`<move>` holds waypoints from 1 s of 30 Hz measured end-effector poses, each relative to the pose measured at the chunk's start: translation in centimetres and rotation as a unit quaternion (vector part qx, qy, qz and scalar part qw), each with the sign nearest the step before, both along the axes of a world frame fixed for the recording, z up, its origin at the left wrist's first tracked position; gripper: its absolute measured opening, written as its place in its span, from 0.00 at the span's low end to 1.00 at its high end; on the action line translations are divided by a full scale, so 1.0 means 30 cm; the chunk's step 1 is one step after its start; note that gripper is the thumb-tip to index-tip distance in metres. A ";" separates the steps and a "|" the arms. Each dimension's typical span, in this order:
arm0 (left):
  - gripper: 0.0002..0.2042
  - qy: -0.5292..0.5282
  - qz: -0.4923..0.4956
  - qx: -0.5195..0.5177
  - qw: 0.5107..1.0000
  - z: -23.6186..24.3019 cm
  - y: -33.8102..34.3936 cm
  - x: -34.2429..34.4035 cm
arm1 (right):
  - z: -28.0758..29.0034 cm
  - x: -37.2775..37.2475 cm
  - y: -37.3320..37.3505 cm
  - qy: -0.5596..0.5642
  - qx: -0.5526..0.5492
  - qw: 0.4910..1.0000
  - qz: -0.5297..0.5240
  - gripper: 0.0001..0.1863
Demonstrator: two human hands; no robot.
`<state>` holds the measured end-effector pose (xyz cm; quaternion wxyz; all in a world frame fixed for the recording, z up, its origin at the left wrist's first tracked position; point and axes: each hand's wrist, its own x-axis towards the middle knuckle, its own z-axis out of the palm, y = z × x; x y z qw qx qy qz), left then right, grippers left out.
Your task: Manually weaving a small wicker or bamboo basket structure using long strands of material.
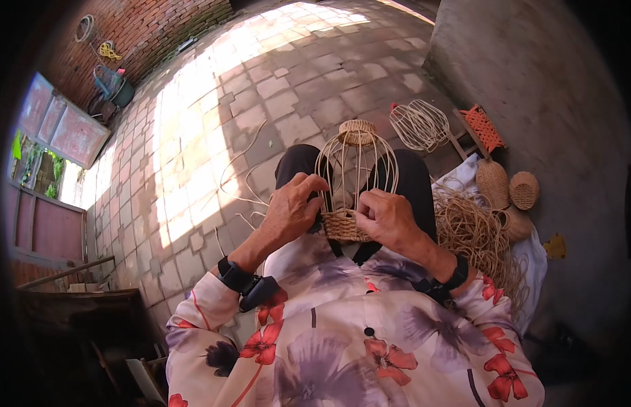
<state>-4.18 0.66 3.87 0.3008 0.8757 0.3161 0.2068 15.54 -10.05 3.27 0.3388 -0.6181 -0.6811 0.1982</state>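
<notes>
A basket with thin pale ribs stands between my knees in dark trousers, a small woven cap at its top and a woven band at its bottom. My left hand curls its fingers on the left side of the frame, just above the band. My right hand is closed on the right side of the band, fingertips bent in at the weave. Loose pale cord trails to the left of my knees; whether either hand also pinches a strand is too small to tell.
At right lie a heap of cord on white cloth, woven pieces, a bare wire frame and an orange woven seat beside a plastered wall. Dark furniture stands at lower left, an open gate behind it.
</notes>
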 end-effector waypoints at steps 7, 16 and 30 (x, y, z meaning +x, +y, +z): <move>0.10 0.007 -0.044 -0.031 0.999 -0.039 -0.060 -0.007 | 0.001 -0.030 0.011 -0.068 0.057 0.996 0.028 0.05; 0.05 0.008 -0.084 0.010 0.996 -0.073 -0.045 -0.010 | 0.018 0.020 0.073 0.002 0.085 0.995 0.053 0.05; 0.06 -0.004 -0.171 -0.114 0.979 0.059 -0.019 0.041 | -0.007 0.107 0.056 0.292 -0.125 0.947 0.054 0.07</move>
